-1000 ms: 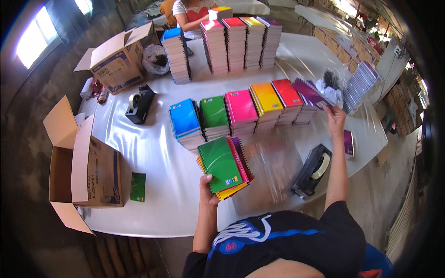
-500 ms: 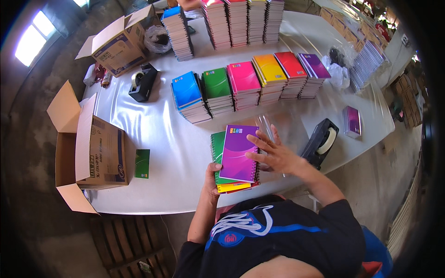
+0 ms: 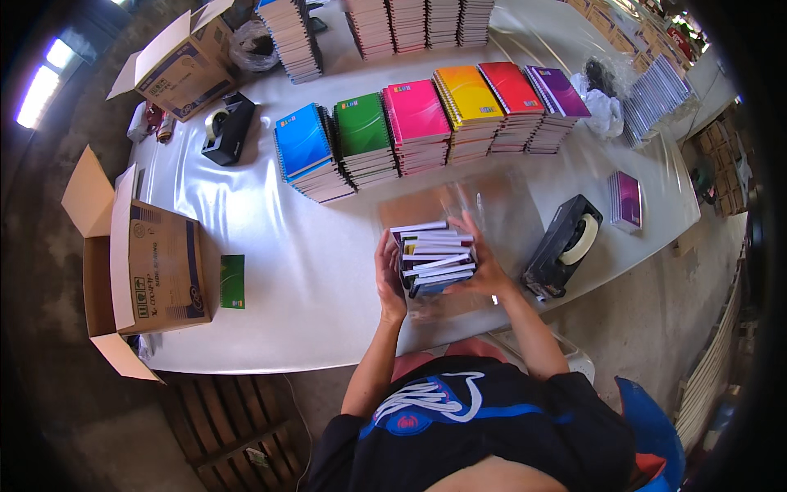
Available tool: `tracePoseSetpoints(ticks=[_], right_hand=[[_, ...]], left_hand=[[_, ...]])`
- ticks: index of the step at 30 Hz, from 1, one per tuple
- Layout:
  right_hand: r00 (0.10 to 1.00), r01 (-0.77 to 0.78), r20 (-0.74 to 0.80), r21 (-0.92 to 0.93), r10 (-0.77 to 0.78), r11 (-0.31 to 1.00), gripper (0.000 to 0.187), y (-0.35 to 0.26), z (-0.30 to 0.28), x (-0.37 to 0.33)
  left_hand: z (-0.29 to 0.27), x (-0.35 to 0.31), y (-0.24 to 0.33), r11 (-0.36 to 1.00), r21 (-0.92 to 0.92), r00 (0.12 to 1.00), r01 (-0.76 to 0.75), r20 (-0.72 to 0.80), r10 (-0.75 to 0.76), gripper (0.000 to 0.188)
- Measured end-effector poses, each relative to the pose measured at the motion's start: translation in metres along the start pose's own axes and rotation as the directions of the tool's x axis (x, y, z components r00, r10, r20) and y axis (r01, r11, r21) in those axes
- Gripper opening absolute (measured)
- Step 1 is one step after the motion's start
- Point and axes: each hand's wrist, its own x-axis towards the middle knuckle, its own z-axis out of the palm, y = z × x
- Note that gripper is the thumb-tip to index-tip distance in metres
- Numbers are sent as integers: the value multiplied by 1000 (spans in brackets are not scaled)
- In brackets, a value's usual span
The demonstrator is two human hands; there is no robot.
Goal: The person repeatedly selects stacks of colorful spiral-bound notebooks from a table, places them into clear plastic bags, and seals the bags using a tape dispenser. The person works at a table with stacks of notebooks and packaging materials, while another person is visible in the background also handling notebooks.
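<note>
Between my left hand (image 3: pixel 390 275) and my right hand (image 3: pixel 487 266), a bundle of spiral notebooks (image 3: pixel 437 256) is gripped by its sides. It is turned so that the white page edges face up, and the notebooks fan slightly apart. Below and beyond the bundle, a clear plastic bag (image 3: pixel 512 209) lies flat on the table. Farther off stands a row of notebook stacks: blue (image 3: pixel 303 139), green (image 3: pixel 363 127), pink (image 3: pixel 416 113), yellow (image 3: pixel 469 93), red (image 3: pixel 510 88) and purple (image 3: pixel 557 92).
A black tape dispenser (image 3: pixel 564 246) sits right of my hands, near a small purple notebook stack (image 3: pixel 625 201). At left are an open carton (image 3: pixel 168 266), a green notebook (image 3: pixel 233 281), a second dispenser (image 3: pixel 229 129) and another carton (image 3: pixel 187 70). More notebook stacks (image 3: pixel 406 29) stand behind.
The notebooks in my hands were cover-up with purple on top; now they stand page edges up. My right hand has gone from the purple cover to the bundle's right side.
</note>
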Motion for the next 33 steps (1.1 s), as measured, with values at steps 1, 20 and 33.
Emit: tracePoseSetpoints(ticks=[1, 20, 33], right_hand=[[1000, -18, -21, -29, 17, 999, 128, 2, 3, 2], [999, -45, -12, 3, 45, 999, 84, 7, 12, -14], [992, 54, -100, -241, -80, 969, 75, 15, 18, -5]], left_hand=[[7, 0, -1, 1000, 4, 1000, -11, 26, 11, 113], [9, -21, -19, 896, 372, 968, -242, 156, 197, 106], [29, -23, -51, 837, 482, 934, -258, -98, 345, 105]])
